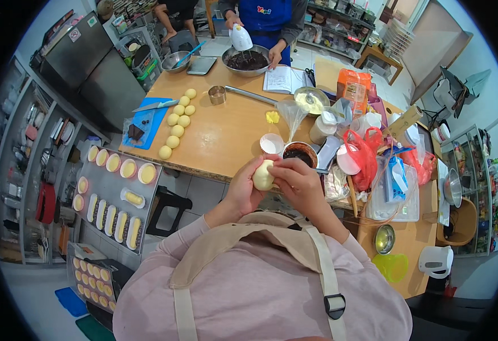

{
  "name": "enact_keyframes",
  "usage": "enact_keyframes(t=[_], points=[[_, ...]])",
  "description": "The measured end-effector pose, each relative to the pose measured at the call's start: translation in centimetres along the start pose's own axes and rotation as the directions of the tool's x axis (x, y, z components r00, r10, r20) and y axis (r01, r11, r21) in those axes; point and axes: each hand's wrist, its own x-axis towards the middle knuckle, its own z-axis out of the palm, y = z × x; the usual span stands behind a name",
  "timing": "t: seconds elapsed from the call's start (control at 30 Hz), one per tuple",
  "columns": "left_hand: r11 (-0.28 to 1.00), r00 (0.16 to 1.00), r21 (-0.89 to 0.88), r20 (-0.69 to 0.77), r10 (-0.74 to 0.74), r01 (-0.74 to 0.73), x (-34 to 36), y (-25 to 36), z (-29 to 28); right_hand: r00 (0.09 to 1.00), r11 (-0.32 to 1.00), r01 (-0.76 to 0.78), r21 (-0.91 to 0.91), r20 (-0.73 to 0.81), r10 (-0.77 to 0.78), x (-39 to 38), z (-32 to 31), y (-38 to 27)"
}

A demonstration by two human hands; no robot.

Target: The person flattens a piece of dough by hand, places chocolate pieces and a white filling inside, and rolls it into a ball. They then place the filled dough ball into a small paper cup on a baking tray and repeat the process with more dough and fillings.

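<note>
A pale yellow dough ball (263,175) rests in my left hand (244,187), its fingers curled around it. The fingers of my right hand (299,181) press at the ball's right side; whether they hold anything else is hidden. Just beyond my hands stands a bowl of dark filling (299,152), partly covered by my right hand. A white paper cup (271,143) is left of that bowl. A small flattened piece of yellow dough (272,117) lies farther back. Several round dough balls (178,120) are lined up on the table's left side.
Across the wooden table (215,150), a person in a blue apron works a hand mixer (241,38) in a metal bowl (245,69). A knife (164,104) lies on a blue cutting board (146,128). Left stands a tray (125,190) of dough in cups. Red plastic bags (364,159) crowd the right.
</note>
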Motion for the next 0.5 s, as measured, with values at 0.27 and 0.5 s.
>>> enact_keyframes(t=[0.27,0.5], points=[[0.928,0.953,-0.244,-0.039,-0.301,0.283,-0.6,0.6,-0.3,0.948,0.976,0.184,-0.112,0.283,-0.147,-0.7,-0.3,1.2],[0.971,0.97,-0.208,-0.184,-0.158,0.119,0.0,-0.5,-0.5,0.957,0.975,0.164,-0.148,0.262,-0.121,-0.9,0.5,1.0]])
